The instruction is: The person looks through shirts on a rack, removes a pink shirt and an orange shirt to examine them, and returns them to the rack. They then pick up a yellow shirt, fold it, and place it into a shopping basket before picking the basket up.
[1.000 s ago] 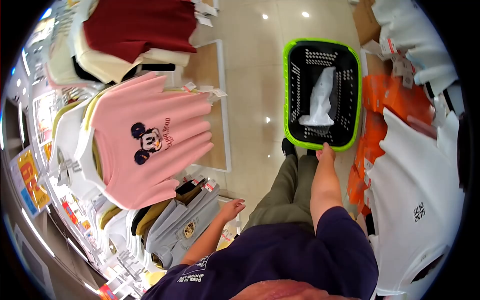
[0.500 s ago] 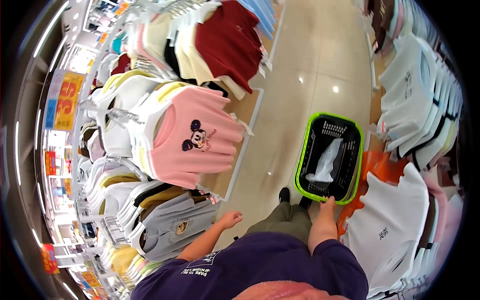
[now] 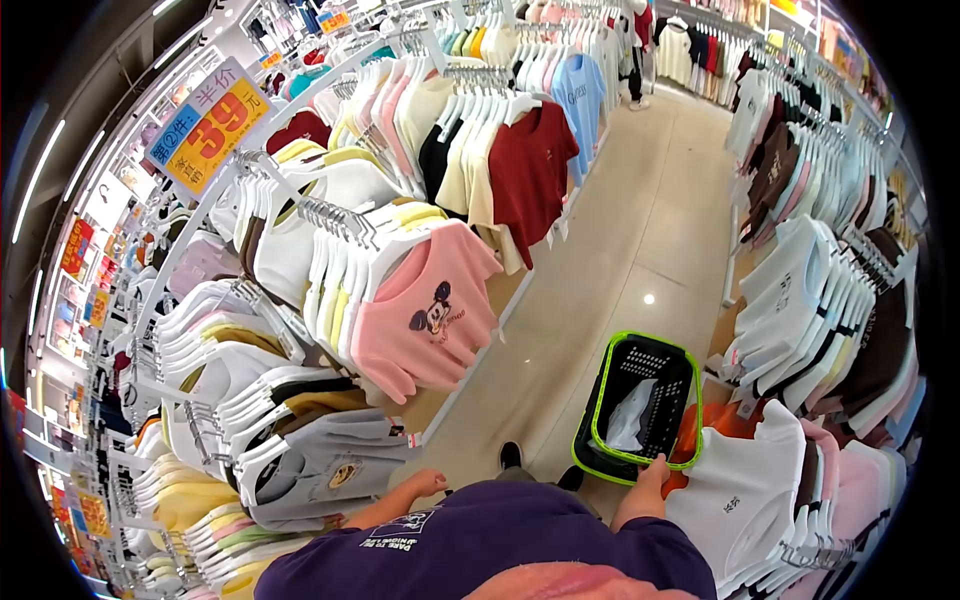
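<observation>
My right hand [image 3: 652, 474] is wrapped round the bright green edge or handle of a black plastic shopping basket [image 3: 665, 370], which hangs in front of my right side. Inside the basket lies a crumpled whitish, see-through plastic bag [image 3: 631, 415]; what it contains I cannot make out. On the other side, my left hand [image 3: 429, 482] hangs with fingers curled and nothing visible in them. Nearest to it are grey T-shirts [image 3: 335, 465] on a rack. A pink T-shirt [image 3: 430, 310] with a cartoon mouse print hangs farther up.
Clothes racks line both sides of a shiny tiled aisle [image 3: 655, 200]. White T-shirts [image 3: 745, 490] hang close by my right arm, with something orange [image 3: 692, 428] beside the basket. A price sign [image 3: 205, 125] tops the left rack. A figure [image 3: 636, 50] stands at the far end.
The view has tilted up, showing more of the aisle and racks ahead. The basket now sits lower in view, still in my right hand. My left hand also appears lower.
</observation>
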The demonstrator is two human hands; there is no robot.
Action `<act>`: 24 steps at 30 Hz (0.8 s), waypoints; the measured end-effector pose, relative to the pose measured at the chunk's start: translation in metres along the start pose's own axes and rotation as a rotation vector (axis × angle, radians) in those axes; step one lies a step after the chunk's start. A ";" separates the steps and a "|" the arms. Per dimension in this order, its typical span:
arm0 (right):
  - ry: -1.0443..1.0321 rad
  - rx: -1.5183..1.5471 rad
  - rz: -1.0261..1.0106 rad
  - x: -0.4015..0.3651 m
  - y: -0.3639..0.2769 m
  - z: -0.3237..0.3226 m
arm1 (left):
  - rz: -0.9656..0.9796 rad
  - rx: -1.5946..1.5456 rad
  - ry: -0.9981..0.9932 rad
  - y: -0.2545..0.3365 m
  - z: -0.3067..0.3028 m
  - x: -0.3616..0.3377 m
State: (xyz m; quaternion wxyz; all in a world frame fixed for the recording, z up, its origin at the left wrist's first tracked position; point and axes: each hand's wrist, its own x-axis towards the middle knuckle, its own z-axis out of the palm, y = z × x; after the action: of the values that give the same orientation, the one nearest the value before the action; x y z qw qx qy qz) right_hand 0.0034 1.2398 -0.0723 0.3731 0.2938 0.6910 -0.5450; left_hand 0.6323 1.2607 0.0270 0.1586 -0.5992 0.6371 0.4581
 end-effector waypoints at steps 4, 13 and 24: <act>0.032 0.121 -0.109 -0.033 -0.009 0.025 | 0.086 0.099 0.053 -0.024 -0.032 0.029; -0.051 0.227 -0.266 -0.067 -0.026 0.051 | 0.059 0.108 0.034 -0.045 -0.114 0.073; 0.305 -0.128 -0.433 -0.002 -0.005 0.038 | 0.358 0.148 -0.087 0.016 -0.126 0.197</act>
State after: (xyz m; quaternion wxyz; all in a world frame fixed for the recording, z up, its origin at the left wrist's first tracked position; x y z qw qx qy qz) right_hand 0.0081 1.2022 -0.0724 0.1572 0.1939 0.8189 -0.5168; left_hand 0.6160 1.0390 -0.0477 0.1456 -0.4425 0.7582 0.4562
